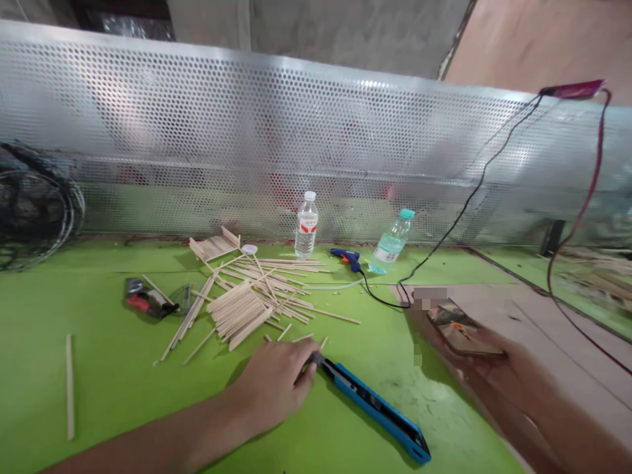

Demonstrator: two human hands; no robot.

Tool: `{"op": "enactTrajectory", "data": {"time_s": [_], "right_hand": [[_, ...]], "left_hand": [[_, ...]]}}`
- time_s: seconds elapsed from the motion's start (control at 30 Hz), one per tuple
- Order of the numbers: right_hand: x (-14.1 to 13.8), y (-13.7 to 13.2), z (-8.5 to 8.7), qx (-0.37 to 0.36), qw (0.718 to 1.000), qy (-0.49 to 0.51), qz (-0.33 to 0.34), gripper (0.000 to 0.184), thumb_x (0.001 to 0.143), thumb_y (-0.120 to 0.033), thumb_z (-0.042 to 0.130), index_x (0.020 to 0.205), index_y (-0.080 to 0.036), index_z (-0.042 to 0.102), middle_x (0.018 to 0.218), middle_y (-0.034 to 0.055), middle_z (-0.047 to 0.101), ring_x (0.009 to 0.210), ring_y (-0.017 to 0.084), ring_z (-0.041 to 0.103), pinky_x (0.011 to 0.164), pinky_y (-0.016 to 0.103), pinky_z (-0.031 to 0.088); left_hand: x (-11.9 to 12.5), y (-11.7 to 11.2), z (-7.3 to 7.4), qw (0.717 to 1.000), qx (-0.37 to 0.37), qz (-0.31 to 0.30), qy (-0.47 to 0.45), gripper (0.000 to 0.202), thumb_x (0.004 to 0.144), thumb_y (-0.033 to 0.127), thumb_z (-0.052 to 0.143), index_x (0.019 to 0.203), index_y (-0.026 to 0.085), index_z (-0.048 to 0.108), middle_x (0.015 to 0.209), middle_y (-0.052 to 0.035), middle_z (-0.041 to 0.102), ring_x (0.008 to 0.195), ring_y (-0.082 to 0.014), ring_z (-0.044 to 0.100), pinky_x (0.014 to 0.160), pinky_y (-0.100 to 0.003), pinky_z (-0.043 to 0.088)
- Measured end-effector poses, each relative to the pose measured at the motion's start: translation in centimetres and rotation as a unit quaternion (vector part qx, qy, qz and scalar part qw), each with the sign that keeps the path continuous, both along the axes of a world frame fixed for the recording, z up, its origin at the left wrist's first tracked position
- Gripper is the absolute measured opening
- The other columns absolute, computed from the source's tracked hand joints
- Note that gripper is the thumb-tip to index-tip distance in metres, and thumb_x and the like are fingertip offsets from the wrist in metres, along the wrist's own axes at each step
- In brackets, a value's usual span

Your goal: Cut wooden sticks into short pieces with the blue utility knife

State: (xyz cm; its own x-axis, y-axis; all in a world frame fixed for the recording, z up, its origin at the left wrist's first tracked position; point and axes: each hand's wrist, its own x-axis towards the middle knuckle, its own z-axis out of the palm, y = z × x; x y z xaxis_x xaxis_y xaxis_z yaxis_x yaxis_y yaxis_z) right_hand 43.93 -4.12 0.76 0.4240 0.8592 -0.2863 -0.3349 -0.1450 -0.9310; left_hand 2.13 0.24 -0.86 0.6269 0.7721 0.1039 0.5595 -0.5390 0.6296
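Observation:
My left hand rests low on the green table, fingers curled and pinched at the tip of a blue utility knife that lies flat, pointing to the lower right. My right hand holds a phone face up, screen lit, above a brown board. A heap of thin wooden sticks lies just beyond my left hand.
A blue glue gun with a black cable, two water bottles, a small stick frame and red-black pliers lie further back. A perforated metal screen walls the table's far edge. One loose stick lies left.

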Motion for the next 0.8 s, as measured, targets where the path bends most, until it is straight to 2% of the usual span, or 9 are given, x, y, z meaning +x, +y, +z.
{"op": "enactTrajectory", "data": {"time_s": [0.07, 0.17, 0.37, 0.53, 0.7, 0.8], "right_hand": [[-1.0, 0.0, 0.9, -0.021, 1.000, 0.015, 0.005, 0.038, 0.066, -0.015, 0.074, 0.103, -0.020, 0.068, 0.099, 0.0097, 0.078, 0.087, 0.030, 0.076, 0.075, 0.036, 0.067], [-1.5, -0.1, 1.6, -0.037, 0.999, 0.017, 0.014, 0.039, 0.067, -0.014, 0.074, 0.104, -0.020, 0.067, 0.100, 0.0088, 0.079, 0.089, 0.031, 0.077, 0.078, 0.039, 0.067], [-0.1, 0.0, 0.7, -0.041, 0.997, 0.016, 0.068, 0.046, 0.066, -0.018, 0.077, 0.111, -0.020, 0.067, 0.108, 0.0106, 0.078, 0.096, 0.034, 0.075, 0.087, 0.041, 0.065], [0.2, 0.0, 0.1, -0.067, 0.993, -0.043, 0.090, 0.064, 0.064, -0.016, 0.083, 0.124, -0.024, 0.063, 0.120, 0.0082, 0.075, 0.101, 0.029, 0.074, 0.085, 0.030, 0.064], [0.6, 0.1, 0.0, -0.086, 0.990, -0.061, 0.091, 0.077, 0.062, -0.019, 0.087, 0.133, -0.024, 0.057, 0.126, 0.0104, 0.072, 0.104, 0.031, 0.073, 0.082, 0.029, 0.064], [0.8, 0.1, 0.3, -0.101, 0.989, -0.074, 0.078, 0.085, 0.058, -0.018, 0.088, 0.137, -0.028, 0.056, 0.128, 0.0085, 0.072, 0.106, 0.031, 0.073, 0.078, 0.029, 0.065]], "left_hand": [[0.0, 0.0, -0.2, 1.000, -0.006, -0.001, 0.007, 0.024, 0.100, 0.026, 0.045, 0.113, 0.026, 0.066, 0.081, 0.0003, 0.072, 0.060, -0.0139, 0.066, 0.054, -0.027, 0.053], [0.1, 0.0, -0.4, 1.000, -0.006, 0.001, 0.021, 0.024, 0.100, 0.027, 0.046, 0.114, 0.026, 0.065, 0.081, -0.0001, 0.071, 0.061, -0.0148, 0.065, 0.055, -0.027, 0.052], [0.2, 0.0, 0.1, 0.999, 0.000, 0.005, 0.047, 0.024, 0.100, 0.028, 0.045, 0.115, 0.027, 0.064, 0.082, 0.0000, 0.071, 0.064, -0.0163, 0.064, 0.059, -0.030, 0.050], [0.1, -0.1, 0.5, 0.998, 0.015, 0.006, 0.054, 0.024, 0.098, 0.026, 0.047, 0.115, 0.028, 0.064, 0.082, 0.0006, 0.072, 0.067, -0.0170, 0.065, 0.065, -0.032, 0.051], [0.1, -0.1, 0.4, 0.999, -0.018, 0.004, 0.040, 0.025, 0.100, 0.025, 0.044, 0.115, 0.026, 0.065, 0.081, 0.0005, 0.071, 0.061, -0.0149, 0.063, 0.056, -0.027, 0.050], [0.1, 0.0, 0.4, 0.999, -0.012, 0.000, 0.036, 0.024, 0.099, 0.024, 0.045, 0.114, 0.026, 0.064, 0.080, 0.0010, 0.071, 0.061, -0.0148, 0.064, 0.056, -0.027, 0.049]]}}
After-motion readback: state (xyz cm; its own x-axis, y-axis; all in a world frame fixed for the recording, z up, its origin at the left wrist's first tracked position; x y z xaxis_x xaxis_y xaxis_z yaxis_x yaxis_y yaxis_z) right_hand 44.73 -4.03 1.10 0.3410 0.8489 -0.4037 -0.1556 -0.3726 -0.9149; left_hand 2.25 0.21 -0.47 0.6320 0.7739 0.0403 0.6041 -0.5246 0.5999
